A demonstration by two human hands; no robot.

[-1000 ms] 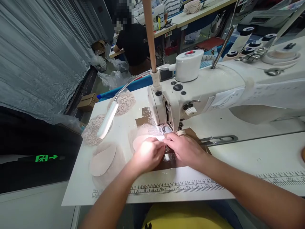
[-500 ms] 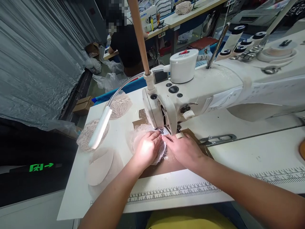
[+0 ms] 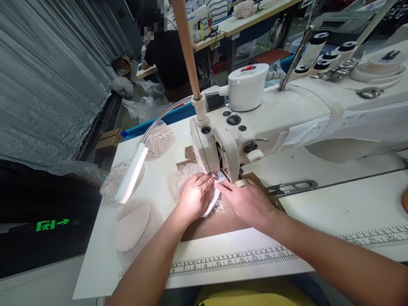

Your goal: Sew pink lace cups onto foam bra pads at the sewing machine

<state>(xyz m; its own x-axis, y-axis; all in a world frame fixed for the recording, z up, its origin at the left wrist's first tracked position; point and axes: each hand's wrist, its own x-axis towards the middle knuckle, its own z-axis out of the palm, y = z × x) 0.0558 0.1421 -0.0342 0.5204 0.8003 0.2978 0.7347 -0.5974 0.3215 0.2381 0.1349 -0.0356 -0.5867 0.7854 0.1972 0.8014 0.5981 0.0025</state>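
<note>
Compared with a second ago, the lace cup piece [image 3: 214, 200] is being held further in under the head of the sewing machine [image 3: 287, 114]. Its far edge is now being kept at the presser foot [image 3: 217, 175]. The smooth pink pad that was showing between the hands is now being covered by lace and by the left hand [image 3: 194, 197]. From this it is being judged that the piece is being fed to the needle, not merely arranged.

The left hand is being laid flat and spread on the piece, fingertips toward the foot. The right hand [image 3: 248, 202] is being pressed down just beside it with fingers extended, pinching nothing, and a ribbed cream band [image 3: 241, 183] is being worn on one finger.

The piece is being carried on a glossy brown sheet [image 3: 216, 227] at the middle of the table [image 3: 318, 208], which is matt and white. The lace is being shown as pale, open-meshed and domed.

Two more lace cups [image 3: 158, 140] are being kept toward the far left corner, under the gooseneck lamp [image 3: 130, 175]. Smooth rounded foam pads [image 3: 132, 225] are being stored by the left edge. Metal snips [image 3: 291, 187] are being left to the right of the hands, and a printed ruler [image 3: 239, 258] is being run along the near edge.
</note>
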